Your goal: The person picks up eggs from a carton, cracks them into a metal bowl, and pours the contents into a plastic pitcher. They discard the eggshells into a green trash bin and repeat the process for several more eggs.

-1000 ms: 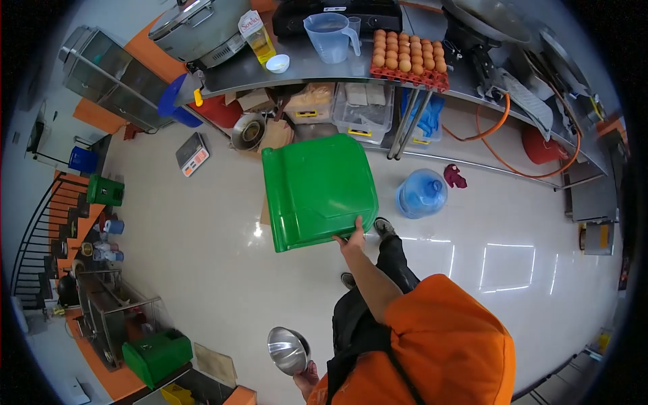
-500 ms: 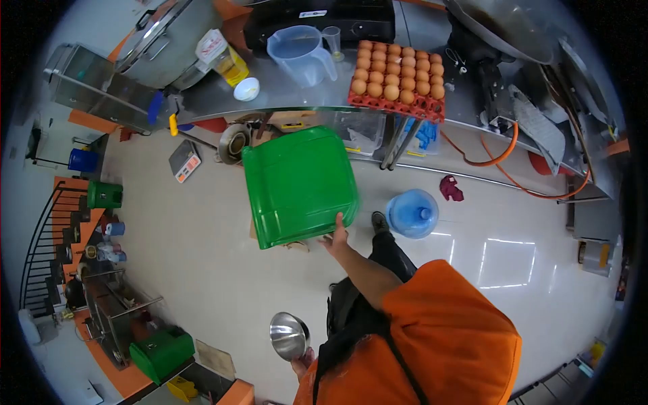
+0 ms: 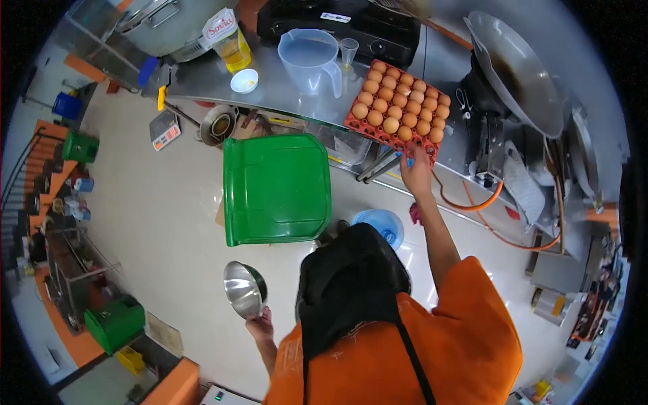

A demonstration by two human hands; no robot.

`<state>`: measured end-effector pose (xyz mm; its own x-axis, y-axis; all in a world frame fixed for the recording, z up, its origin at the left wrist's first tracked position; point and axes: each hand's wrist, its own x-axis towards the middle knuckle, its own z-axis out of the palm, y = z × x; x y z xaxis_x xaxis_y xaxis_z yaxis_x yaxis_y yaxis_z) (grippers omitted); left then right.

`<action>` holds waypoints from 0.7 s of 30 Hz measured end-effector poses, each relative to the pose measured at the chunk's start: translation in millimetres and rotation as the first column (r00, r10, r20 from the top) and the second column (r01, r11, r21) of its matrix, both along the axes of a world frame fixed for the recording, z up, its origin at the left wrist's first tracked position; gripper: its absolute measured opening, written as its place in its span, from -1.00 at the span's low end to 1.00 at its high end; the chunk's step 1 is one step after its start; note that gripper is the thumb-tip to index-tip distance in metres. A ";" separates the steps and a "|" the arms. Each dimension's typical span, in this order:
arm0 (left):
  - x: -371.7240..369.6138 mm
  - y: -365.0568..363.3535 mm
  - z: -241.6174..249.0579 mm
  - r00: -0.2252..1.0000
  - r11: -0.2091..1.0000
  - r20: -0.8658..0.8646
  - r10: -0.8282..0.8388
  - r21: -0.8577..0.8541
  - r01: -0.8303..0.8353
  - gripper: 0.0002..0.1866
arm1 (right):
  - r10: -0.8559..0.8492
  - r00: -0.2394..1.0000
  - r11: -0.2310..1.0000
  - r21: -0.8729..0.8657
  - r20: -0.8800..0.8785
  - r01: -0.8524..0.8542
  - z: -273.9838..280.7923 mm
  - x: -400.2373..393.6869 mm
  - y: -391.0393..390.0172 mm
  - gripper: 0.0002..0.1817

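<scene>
My left hand (image 3: pixel 260 324) grips the rim of a shiny metal bowl (image 3: pixel 243 289), which is tilted over the floor at the lower left. My right hand (image 3: pixel 416 162) reaches to the front edge of a red egg tray (image 3: pixel 351 123). Its fingertips meet the tray's near edge below the brown eggs (image 3: pixel 391 125); whether they hold anything cannot be made out. In front of me stands a green plastic chair or stool (image 3: pixel 277 189), with neither hand on it.
On the metal counter are a measuring jug (image 3: pixel 307 64), an oil pouch (image 3: pixel 234 50), a small white bowl (image 3: pixel 244 81), a black stove (image 3: pixel 337 30) and a large wok (image 3: pixel 513 74). A blue water bottle (image 3: pixel 381 226) and a scale (image 3: pixel 164 129) are on the floor.
My right hand has left the green chair and moved up and right to the egg tray. My left hand still holds the bowl. The view has shifted, and my body is closer to the counter.
</scene>
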<state>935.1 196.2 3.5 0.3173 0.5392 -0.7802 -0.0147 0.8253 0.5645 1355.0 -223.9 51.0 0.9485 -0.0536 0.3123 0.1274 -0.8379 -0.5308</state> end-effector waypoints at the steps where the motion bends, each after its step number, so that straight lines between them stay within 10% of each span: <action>1: -8.1 5.9 -14.2 0.999 0.997 0.042 -0.034 -0.072 0.037 -0.60 | -0.039 0.992 0.991 -0.124 0.117 0.053 8.9 18.7 3.6 -0.50; 5: -17.5 5.7 -34.4 0.999 0.984 -0.024 0.048 -0.168 -0.052 -0.57 | -0.084 0.994 0.921 -0.387 -0.069 0.051 18.7 65.1 24.8 -0.40; 13: -102.0 -52.3 -128.9 0.959 0.960 -0.181 0.220 -0.133 -0.245 -0.69 | 0.014 0.994 0.934 -0.352 -0.108 -0.052 17.7 91.0 18.0 -0.45; 16: -106.0 -93.9 -127.5 0.932 0.938 -0.260 0.252 -0.171 -0.301 -0.71 | 0.073 0.991 0.965 -0.243 -0.108 -0.097 36.2 94.5 15.0 -0.49; 21: -93.9 -162.6 -136.3 0.911 0.949 -0.358 0.206 -0.153 -0.274 -0.71 | 0.239 0.968 0.876 0.447 -0.080 -0.179 36.8 118.4 -16.2 -0.48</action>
